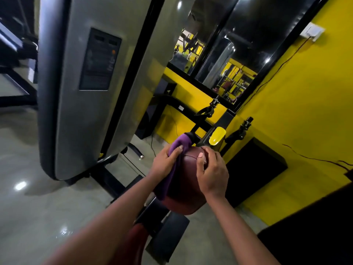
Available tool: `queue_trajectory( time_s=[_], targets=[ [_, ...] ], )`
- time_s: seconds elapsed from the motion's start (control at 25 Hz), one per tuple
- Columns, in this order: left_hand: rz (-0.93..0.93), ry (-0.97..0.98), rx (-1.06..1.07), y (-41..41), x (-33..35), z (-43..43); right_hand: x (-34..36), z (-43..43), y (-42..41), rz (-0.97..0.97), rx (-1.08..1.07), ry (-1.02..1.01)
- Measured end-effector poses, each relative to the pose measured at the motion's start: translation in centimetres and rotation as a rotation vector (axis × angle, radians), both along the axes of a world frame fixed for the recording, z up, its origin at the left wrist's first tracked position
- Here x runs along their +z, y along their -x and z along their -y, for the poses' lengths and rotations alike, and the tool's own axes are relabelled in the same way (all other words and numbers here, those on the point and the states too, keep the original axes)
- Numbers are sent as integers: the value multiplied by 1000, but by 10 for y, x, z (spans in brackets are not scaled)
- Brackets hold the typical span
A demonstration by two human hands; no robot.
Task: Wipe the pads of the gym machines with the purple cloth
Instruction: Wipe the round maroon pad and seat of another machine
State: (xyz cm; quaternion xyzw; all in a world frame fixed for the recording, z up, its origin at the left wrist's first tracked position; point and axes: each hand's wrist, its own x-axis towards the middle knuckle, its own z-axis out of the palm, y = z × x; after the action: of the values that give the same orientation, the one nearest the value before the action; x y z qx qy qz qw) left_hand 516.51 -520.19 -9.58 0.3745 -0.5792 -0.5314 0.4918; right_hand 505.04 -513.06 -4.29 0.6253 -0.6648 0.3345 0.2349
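Observation:
A dark red padded cushion (188,180) of a gym machine stands in the lower middle of the head view. My left hand (165,162) grips the purple cloth (180,143) against the pad's upper left side; the cloth drapes down the left edge below my wrist. My right hand (211,172) curls over the pad's upper right side, thumb on the front and fingers wrapped round the edge. A second dark red pad (133,243) shows below, partly hidden by my left forearm.
A tall grey weight-stack shroud (86,88) rises close on the left. Black handles (207,109) and a yellow lever (216,135) sit just behind the pad. A yellow wall (305,111) with a mirror (229,60) is on the right. The floor (38,197) is glossy.

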Motion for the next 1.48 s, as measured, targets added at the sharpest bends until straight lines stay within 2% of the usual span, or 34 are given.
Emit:
queue_trajectory(
  time_s=[0.08,0.12,0.2,0.32,0.36,0.48,0.6,0.8,0.92,1.0,1.16,1.2,1.36,1.48],
  targets=[
    [-78,-186,1,1,-19,-1,-1,2,1,1,-2,-1],
    [-81,-214,13,3,-28,-3,0,2,2,3,-1,5],
    [-65,-126,32,4,-25,-5,-1,1,2,3,-3,24],
    [-30,67,-53,3,-2,7,-2,1,3,6,-6,37],
    [-47,47,-78,3,-4,11,-1,2,3,8,-7,41],
    [-153,-192,-101,0,-33,11,-2,2,1,6,1,55],
    [-240,-320,-103,2,-65,2,-3,4,3,3,1,69],
    [-581,-660,-44,18,-109,-16,-6,5,5,16,-12,71],
    [-646,-838,-60,28,-121,-36,-6,6,6,35,9,60],
    [-624,-813,-27,24,-114,-33,-6,5,7,43,18,59],
    [-456,-615,-18,12,-100,-12,-7,5,9,71,5,56],
    [-480,-606,-8,14,-100,-10,-8,6,9,77,2,57],
    [-487,-836,-13,15,-102,-27,-8,5,6,102,-8,27],
    [-369,-825,48,5,-96,-30,-7,-3,3,222,1,-23]
  ],
)
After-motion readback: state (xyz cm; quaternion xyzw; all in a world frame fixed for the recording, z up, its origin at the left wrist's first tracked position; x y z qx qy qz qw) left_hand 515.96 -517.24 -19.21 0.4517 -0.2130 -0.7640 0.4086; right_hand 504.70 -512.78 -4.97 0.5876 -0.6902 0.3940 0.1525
